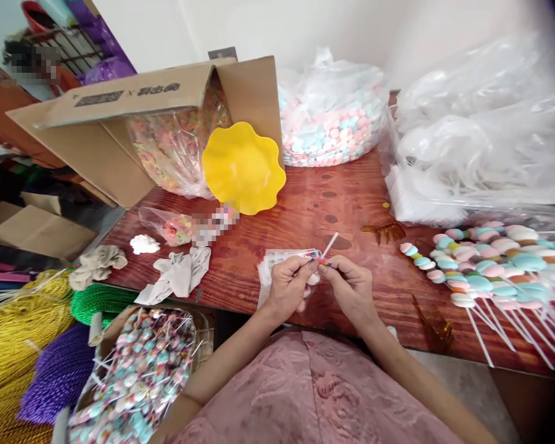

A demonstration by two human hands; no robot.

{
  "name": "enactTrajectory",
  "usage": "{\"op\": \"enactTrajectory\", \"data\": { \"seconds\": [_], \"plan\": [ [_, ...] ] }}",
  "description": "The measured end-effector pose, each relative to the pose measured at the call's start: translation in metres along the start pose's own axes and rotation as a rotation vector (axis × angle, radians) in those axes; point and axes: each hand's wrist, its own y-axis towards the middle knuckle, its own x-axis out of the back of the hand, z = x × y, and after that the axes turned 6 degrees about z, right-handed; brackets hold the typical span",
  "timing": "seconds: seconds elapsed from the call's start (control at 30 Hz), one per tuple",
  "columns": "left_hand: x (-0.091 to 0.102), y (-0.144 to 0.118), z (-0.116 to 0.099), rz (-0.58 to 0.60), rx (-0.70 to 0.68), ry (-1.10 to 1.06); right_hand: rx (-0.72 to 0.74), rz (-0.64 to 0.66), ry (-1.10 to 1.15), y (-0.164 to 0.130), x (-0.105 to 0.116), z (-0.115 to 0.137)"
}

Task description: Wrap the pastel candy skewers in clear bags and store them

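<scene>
My left hand point(287, 285) and my right hand point(353, 282) meet over the table, thumbs and fingers pinched close together. Between them is a marshmallow stick: its white stick point(331, 244) slants up, and pale round pieces point(313, 279) show below the fingertips. Small red and blue bits are visible at the pinch, but the fingers hide most of the join. Just behind my left hand lies a stack of printed clear bags point(272, 260). To the right, many finished marshmallow sticks point(490, 262) lie piled, pastel pieces toward the table's middle.
Behind stand a yellow scalloped bowl point(245, 166), an open cardboard box point(252, 92) and a bag of pastel marshmallows point(330, 126). Plastic bags point(481, 154) fill the back right. Thin amber strips point(383, 232) and white gloves point(178, 274) lie about. A bin of wrapped sticks point(139, 376) stands lower left.
</scene>
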Motion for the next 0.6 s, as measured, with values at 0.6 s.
{"op": "enactTrajectory", "data": {
  "seconds": [0.6],
  "plan": [
    [0.004,0.0,0.015,0.193,0.049,0.056,0.121,-0.169,-0.185,-0.004,0.0,-0.004]
  ]
}}
